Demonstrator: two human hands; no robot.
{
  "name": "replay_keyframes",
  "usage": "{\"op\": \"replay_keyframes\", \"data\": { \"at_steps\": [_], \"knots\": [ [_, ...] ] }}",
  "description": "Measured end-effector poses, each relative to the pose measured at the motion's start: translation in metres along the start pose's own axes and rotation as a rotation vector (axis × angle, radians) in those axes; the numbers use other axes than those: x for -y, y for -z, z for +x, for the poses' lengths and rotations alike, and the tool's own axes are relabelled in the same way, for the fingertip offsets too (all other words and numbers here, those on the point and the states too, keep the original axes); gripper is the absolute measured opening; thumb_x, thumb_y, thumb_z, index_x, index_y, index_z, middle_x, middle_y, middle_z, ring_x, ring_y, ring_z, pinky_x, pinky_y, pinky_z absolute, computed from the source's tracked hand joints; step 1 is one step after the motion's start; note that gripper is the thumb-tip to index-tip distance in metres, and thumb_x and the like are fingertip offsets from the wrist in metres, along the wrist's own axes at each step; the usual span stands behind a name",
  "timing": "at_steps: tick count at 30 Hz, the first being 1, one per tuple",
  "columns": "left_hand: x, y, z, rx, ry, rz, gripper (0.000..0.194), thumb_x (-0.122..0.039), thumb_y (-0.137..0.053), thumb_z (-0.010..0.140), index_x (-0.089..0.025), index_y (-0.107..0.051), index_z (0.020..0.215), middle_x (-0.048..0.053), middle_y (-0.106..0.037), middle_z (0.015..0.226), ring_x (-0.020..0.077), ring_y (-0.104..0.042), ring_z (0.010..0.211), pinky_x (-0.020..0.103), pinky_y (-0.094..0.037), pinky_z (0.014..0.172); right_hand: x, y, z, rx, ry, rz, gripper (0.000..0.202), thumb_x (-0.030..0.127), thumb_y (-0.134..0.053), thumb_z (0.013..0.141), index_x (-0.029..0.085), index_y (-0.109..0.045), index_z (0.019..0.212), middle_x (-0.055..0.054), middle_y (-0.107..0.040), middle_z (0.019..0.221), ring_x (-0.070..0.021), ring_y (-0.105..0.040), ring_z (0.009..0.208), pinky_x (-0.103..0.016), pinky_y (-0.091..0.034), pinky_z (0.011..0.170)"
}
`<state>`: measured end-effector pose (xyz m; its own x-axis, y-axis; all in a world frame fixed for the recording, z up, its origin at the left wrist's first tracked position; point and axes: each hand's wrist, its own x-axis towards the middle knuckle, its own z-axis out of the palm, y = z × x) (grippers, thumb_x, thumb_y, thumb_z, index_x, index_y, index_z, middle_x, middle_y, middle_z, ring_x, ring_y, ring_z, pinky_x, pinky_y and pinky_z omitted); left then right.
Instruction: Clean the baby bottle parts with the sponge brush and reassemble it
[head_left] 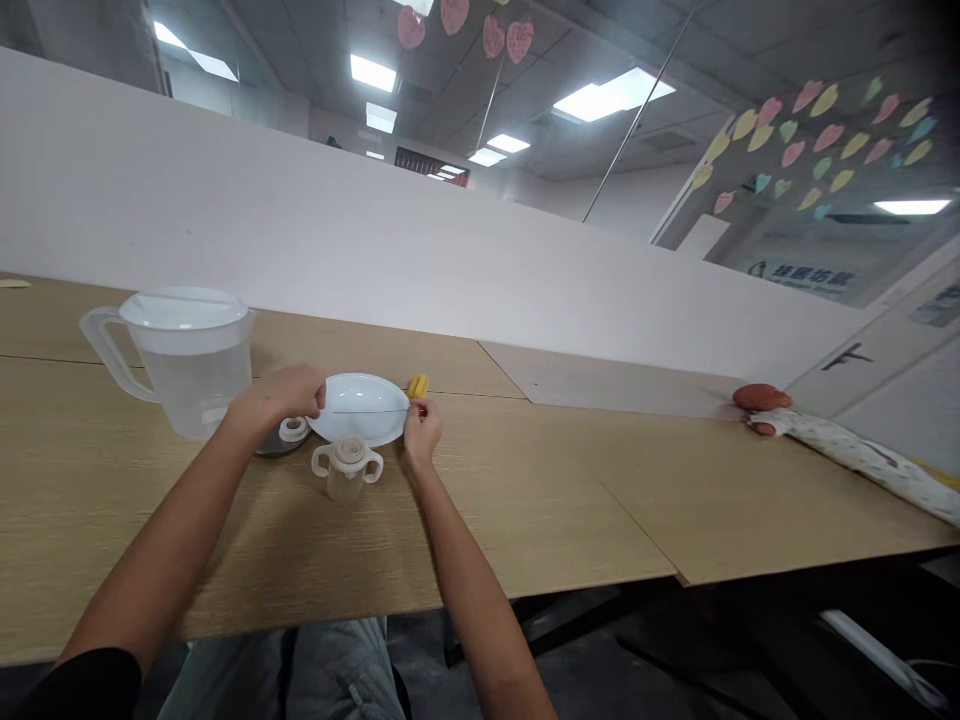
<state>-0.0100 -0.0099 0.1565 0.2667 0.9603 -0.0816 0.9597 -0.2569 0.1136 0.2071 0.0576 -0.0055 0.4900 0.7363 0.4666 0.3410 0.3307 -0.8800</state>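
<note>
My left hand (292,392) is closed in a fist at the left rim of a white oval plate (358,388). At the plate's right edge, my right hand (422,432) pinches the end of a thin straight strand (371,411). The strand runs across above the plate towards my left fist; its left end is hard to make out. In front of the plate stands a clear two-handled cup (346,485) with a lid. Under my left wrist lies a small white ring-shaped piece (293,430) on a dark round base. A small yellow item (418,385) lies just beyond my right fingertips.
A large lidded plastic pitcher (196,375) stands left of my left hand. The wooden table (525,500) ends close to my lap, with a white partition (360,250) behind it. A long patterned roll (862,455) and a reddish-brown object (761,397) lie at the far right.
</note>
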Motion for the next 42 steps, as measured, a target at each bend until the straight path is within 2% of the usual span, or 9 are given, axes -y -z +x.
{"op": "replay_keyframes", "data": {
  "at_steps": [4,9,14,18,21,27,31,37,42],
  "knots": [
    [0.009,-0.013,0.017,0.088,0.187,0.117,0.031,-0.013,-0.064,0.056,-0.016,-0.072,0.085,0.015,-0.072,0.095,0.0268,-0.067,0.084,0.028,-0.046,0.065,-0.001,0.0,0.0,0.003,0.007,-0.006,0.021,0.024,-0.046,0.077,0.015,-0.063,0.085,-0.006,-0.066,0.086,-0.018,-0.056,0.08,-0.031,-0.044,0.079],
    [0.018,-0.03,0.029,0.102,0.198,0.11,0.037,-0.011,-0.064,0.055,-0.016,-0.072,0.092,0.018,-0.071,0.104,0.0309,-0.067,0.092,0.031,-0.048,0.069,-0.002,-0.001,0.0,-0.004,0.018,-0.01,0.021,0.024,-0.046,0.077,0.015,-0.064,0.084,-0.007,-0.066,0.085,-0.0182,-0.057,0.078,-0.032,-0.045,0.078],
    [0.022,-0.021,0.023,0.063,0.215,0.125,0.026,-0.009,-0.064,0.056,-0.011,-0.07,0.081,0.022,-0.07,0.096,0.0335,-0.066,0.086,0.034,-0.047,0.068,0.005,0.002,0.0,-0.029,0.019,-0.031,0.021,0.026,-0.045,0.079,0.015,-0.062,0.083,-0.007,-0.066,0.085,-0.0192,-0.057,0.079,-0.034,-0.045,0.079],
    [0.01,0.007,-0.003,-0.107,0.203,0.158,0.03,-0.013,-0.054,0.072,-0.011,-0.068,0.098,0.022,-0.066,0.107,0.0326,-0.063,0.097,0.034,-0.045,0.073,0.036,0.014,-0.003,-0.129,0.168,-0.05,0.024,0.032,-0.044,0.085,0.017,-0.062,0.088,-0.009,-0.066,0.092,-0.0209,-0.056,0.09,-0.039,-0.042,0.089],
    [-0.013,0.027,-0.034,-0.32,0.071,0.182,0.029,-0.015,-0.041,0.082,-0.012,-0.068,0.091,0.016,-0.068,0.097,0.0272,-0.063,0.09,0.032,-0.043,0.07,0.08,0.023,-0.011,-0.102,0.311,0.057,0.027,0.036,-0.04,0.091,0.019,-0.061,0.095,-0.008,-0.066,0.096,-0.0197,-0.057,0.094,-0.038,-0.043,0.091],
    [-0.058,0.032,-0.076,-0.642,-0.204,0.17,0.033,-0.026,-0.031,0.096,-0.015,-0.063,0.099,0.009,-0.065,0.094,0.0194,-0.062,0.08,0.028,-0.041,0.065,0.174,0.024,-0.033,0.3,0.463,0.519,0.035,0.044,-0.038,0.095,0.02,-0.058,0.11,-0.007,-0.065,0.105,-0.0166,-0.062,0.094,-0.033,-0.049,0.084],
    [-0.067,0.027,-0.088,-0.899,-0.287,0.165,0.032,-0.028,-0.031,0.099,-0.016,-0.06,0.104,0.007,-0.065,0.088,0.0179,-0.061,0.075,0.027,-0.039,0.058,0.211,0.021,-0.036,0.357,0.391,0.687,0.035,0.047,-0.037,0.096,0.02,-0.058,0.104,0.0,-0.063,0.076,-0.0116,-0.06,0.066,-0.026,-0.049,0.066],
    [-0.064,0.041,-0.104,-0.966,-0.286,-0.123,0.038,-0.038,-0.031,0.099,-0.021,-0.065,0.096,0.0,-0.07,0.08,0.0133,-0.062,0.068,0.023,-0.043,0.062,0.235,0.029,-0.034,0.241,0.404,0.807,0.025,0.037,-0.038,0.097,0.019,-0.055,0.101,0.002,-0.061,0.068,-0.0097,-0.056,0.054,-0.025,-0.048,0.057],
    [-0.061,0.044,-0.111,-0.976,-0.243,-0.212,0.036,-0.043,-0.035,0.097,-0.027,-0.067,0.097,-0.004,-0.072,0.081,0.0112,-0.062,0.065,0.022,-0.044,0.058,0.24,0.034,-0.038,0.2,0.508,0.783,0.024,0.034,-0.037,0.097,0.02,-0.054,0.105,0.0,-0.062,0.074,-0.0114,-0.062,0.062,-0.028,-0.052,0.06]
  ]
}}
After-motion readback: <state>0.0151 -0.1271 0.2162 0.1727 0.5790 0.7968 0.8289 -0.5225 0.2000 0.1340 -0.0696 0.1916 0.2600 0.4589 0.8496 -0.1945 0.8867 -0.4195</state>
